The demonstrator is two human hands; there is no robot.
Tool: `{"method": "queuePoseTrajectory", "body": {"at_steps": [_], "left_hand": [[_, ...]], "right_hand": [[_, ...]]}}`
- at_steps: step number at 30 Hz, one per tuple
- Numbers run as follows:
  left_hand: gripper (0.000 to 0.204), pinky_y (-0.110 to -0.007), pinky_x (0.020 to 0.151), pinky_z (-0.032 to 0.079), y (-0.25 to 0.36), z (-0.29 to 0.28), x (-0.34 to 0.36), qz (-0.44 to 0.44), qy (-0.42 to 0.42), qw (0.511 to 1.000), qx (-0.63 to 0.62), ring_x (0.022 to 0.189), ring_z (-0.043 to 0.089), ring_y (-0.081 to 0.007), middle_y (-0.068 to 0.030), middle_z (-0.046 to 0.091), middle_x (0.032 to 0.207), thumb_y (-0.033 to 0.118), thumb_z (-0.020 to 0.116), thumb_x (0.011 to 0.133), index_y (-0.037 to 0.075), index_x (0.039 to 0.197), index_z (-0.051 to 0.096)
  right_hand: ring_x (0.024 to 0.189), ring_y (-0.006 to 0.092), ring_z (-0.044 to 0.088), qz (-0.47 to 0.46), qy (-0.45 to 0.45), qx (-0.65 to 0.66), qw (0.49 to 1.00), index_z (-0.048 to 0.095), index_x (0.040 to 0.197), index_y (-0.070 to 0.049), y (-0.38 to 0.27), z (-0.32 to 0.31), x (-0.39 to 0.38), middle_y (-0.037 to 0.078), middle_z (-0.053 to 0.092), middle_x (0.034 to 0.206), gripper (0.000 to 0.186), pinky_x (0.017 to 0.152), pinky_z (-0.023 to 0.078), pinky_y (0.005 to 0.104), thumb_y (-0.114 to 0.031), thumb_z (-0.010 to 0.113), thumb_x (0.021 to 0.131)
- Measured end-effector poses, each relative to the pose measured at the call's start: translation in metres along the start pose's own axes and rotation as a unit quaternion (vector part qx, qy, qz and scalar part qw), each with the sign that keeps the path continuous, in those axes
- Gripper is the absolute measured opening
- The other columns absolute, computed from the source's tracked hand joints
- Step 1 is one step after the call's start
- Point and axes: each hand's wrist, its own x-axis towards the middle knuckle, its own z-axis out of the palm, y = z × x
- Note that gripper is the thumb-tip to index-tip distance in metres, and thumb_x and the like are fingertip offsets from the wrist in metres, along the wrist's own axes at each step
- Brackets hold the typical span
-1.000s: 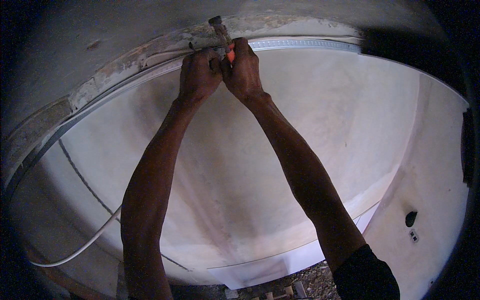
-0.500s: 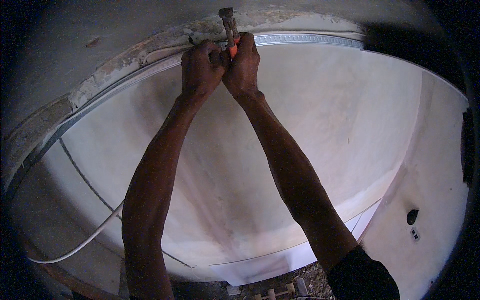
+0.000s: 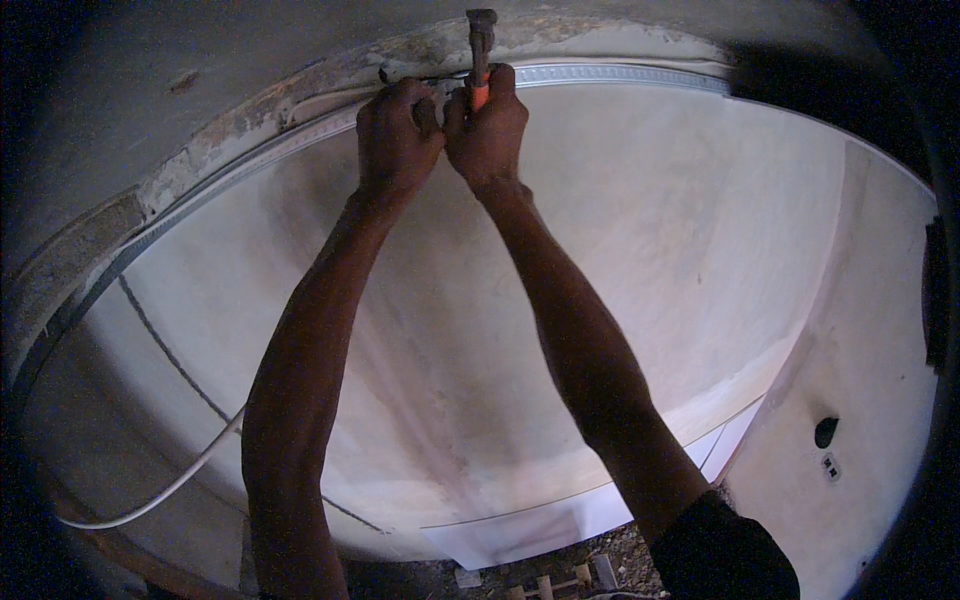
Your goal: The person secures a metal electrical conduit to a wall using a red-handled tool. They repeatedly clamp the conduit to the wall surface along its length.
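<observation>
High on the wall, my right hand [image 3: 487, 135] is wrapped round the orange handle of a hammer [image 3: 481, 45]. Its dark metal head points up, above the perforated metal channel [image 3: 620, 76]. Close beside it on the left is my left hand [image 3: 398, 135], its fingers curled and pressed together at the channel. Whatever those fingers may hold is hidden by the hand. A narrow gap separates the two hands.
Rough, chipped plaster [image 3: 290, 92] runs above the channel. A large pale panel [image 3: 640, 250] fills the view below it. At lower left a white cable [image 3: 170, 490] curves past my forearm. Rubble [image 3: 630, 550] lies at the bottom; a wall socket [image 3: 830, 467] is at right.
The hammer and my right hand have shifted slightly right, and the tool now stands more upright. My left hand has moved a little left, opening a small gap between the hands.
</observation>
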Motion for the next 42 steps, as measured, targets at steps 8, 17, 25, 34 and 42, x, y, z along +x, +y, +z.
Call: {"method": "queuePoseTrajectory", "body": {"at_steps": [8,17,25,34,42], "left_hand": [[0.012,-0.037,0.071,0.052,-0.002,-0.003,-0.005,-0.028,-0.084,0.995,-0.037,0.072,0.067,-0.0322,-0.0173,0.067,0.079,0.004,0.059,0.079,0.001,0.087,0.067],[0.009,-0.039,0.072,0.050,0.005,0.000,-0.006,-0.037,-0.070,0.997,-0.013,0.076,0.066,-0.0308,-0.0164,0.066,0.080,0.004,0.055,0.082,0.001,0.084,0.063],[0.007,-0.036,0.069,0.050,0.003,0.001,-0.010,-0.077,-0.068,0.995,-0.018,0.074,0.066,-0.0280,-0.0148,0.067,0.078,0.004,0.056,0.082,0.001,0.083,0.063],[0.008,-0.035,0.069,0.051,0.001,-0.005,-0.001,-0.041,-0.059,0.997,-0.030,0.072,0.067,-0.0258,-0.0150,0.067,0.077,0.004,0.059,0.078,0.001,0.082,0.065],[0.009,-0.035,0.069,0.051,0.002,-0.006,0.005,-0.025,-0.073,0.997,-0.032,0.073,0.067,-0.0259,-0.0160,0.067,0.080,0.002,0.059,0.078,-0.001,0.084,0.065]], "right_hand": [[0.066,0.0140,0.057,0.160,-0.013,0.116,0.980,0.048,0.084,-0.003,0.013,-0.024,-0.013,0.005,0.056,0.072,0.022,0.057,0.047,0.0271,-0.002,0.068,0.075],[0.063,0.0168,0.059,0.234,0.012,0.252,0.939,0.045,0.095,-0.001,0.018,-0.003,-0.021,0.013,0.063,0.078,0.030,0.053,0.046,0.0289,0.003,0.067,0.075],[0.061,0.0191,0.057,0.169,0.042,0.155,0.973,0.045,0.094,-0.002,0.015,0.005,-0.026,0.011,0.058,0.074,0.030,0.056,0.046,0.0324,-0.002,0.068,0.075],[0.069,0.0318,0.064,-0.040,0.002,0.045,0.998,0.043,0.097,-0.001,0.010,-0.005,-0.011,0.017,0.061,0.076,0.027,0.061,0.050,0.0385,-0.004,0.062,0.079],[0.070,0.0366,0.064,-0.141,-0.074,0.005,0.987,0.043,0.099,-0.001,0.006,-0.028,-0.006,0.019,0.061,0.076,0.028,0.061,0.051,0.0401,-0.003,0.061,0.078]]}}
